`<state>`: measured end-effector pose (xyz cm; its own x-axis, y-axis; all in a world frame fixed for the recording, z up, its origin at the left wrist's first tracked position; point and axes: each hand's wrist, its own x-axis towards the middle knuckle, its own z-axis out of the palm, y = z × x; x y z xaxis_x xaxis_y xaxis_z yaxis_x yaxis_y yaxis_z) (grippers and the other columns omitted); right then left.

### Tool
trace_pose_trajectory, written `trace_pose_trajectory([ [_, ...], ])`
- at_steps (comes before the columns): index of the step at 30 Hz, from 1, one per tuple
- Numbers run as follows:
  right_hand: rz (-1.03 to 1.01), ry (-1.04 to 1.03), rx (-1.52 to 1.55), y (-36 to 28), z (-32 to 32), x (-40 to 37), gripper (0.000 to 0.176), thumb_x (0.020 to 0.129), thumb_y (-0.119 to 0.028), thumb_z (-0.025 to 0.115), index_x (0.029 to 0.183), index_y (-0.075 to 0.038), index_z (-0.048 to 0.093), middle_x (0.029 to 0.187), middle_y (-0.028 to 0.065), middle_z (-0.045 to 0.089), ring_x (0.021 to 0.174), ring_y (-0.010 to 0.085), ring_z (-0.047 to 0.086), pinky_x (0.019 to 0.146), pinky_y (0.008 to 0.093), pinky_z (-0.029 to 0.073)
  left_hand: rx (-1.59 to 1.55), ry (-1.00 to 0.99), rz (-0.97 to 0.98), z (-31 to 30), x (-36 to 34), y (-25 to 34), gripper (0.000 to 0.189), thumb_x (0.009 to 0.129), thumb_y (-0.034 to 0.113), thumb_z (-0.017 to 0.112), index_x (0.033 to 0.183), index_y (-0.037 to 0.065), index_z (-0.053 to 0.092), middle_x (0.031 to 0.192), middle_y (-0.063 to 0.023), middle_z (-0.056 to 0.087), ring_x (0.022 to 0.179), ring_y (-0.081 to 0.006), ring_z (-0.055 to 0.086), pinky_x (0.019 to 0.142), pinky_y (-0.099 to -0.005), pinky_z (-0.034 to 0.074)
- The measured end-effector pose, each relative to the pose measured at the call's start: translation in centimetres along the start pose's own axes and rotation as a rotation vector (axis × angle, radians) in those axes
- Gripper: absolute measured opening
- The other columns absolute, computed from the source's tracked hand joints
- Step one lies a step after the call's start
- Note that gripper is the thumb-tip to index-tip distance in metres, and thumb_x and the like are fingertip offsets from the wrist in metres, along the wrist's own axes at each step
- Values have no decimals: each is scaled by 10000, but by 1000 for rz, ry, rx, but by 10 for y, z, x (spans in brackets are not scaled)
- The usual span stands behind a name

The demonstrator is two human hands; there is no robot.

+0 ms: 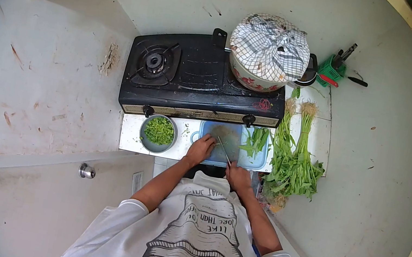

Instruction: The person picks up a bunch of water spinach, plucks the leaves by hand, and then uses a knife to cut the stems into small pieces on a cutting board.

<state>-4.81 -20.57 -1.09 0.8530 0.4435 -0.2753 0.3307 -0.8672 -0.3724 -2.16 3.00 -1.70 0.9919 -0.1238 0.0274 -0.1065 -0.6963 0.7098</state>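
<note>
My right hand [237, 177] is wrapped round the handle of a knife [224, 149], whose blade points up and left over a worn cutting board [227, 139]. At the board's left side is my left hand [201, 148], its fingers drawn together; what they hold, if anything, is too small to make out. The board lies on a blue tray [260, 163]. Cut green leaves [255, 140] rest on the tray right of the board. To the left, a grey bowl [157, 147] holds chopped greens [160, 131].
Behind the tray stands a black two-burner stove [198, 94] with a cloth-covered pot [255, 76] on its right burner. Bunches of leafy greens with roots [299, 167] lie at the right. A green basket [332, 71] with knives is at the back right.
</note>
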Motion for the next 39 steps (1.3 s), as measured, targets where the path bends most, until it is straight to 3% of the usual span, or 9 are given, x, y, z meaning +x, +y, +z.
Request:
trace_pose_trajectory([
  [9,19,-27,-16,-20,12,16,364,1038,-355,521,1035,7,559,682,246,699,637,452,711,607,564,581,-31,-113,-14,-7,4,-16,160,951,77,638,1107,48,645,1082,-183,588,928,-429,658,785,-507,567],
  [15,87,-67,21,-32,11,29,358,1041,-342,511,1074,13,542,740,267,712,712,468,723,665,571,581,-66,-71,123,-13,-6,-22,188,944,63,635,1129,32,643,1100,-189,580,956,-435,649,811,-501,565],
  [20,131,-111,33,-41,-6,17,362,1053,-356,492,1117,-4,543,805,289,717,783,481,723,738,580,574,-127,-88,-1,-19,-3,-17,175,928,64,643,1098,26,629,1073,-196,592,944,-444,644,824,-505,556],
  [30,152,-114,-1,-58,-4,8,349,1052,-350,490,1142,-17,547,794,284,715,757,481,718,719,583,575,-105,-62,27,-17,-5,-21,113,942,80,646,1043,30,630,985,-181,560,890,-427,640,784,-507,547],
  [39,169,-35,19,-63,20,24,346,1050,-344,502,1084,-3,552,757,290,708,730,473,723,698,567,586,-200,-50,119,-22,-11,-26,106,936,46,640,1040,26,642,1021,-181,566,909,-411,643,803,-488,546],
])
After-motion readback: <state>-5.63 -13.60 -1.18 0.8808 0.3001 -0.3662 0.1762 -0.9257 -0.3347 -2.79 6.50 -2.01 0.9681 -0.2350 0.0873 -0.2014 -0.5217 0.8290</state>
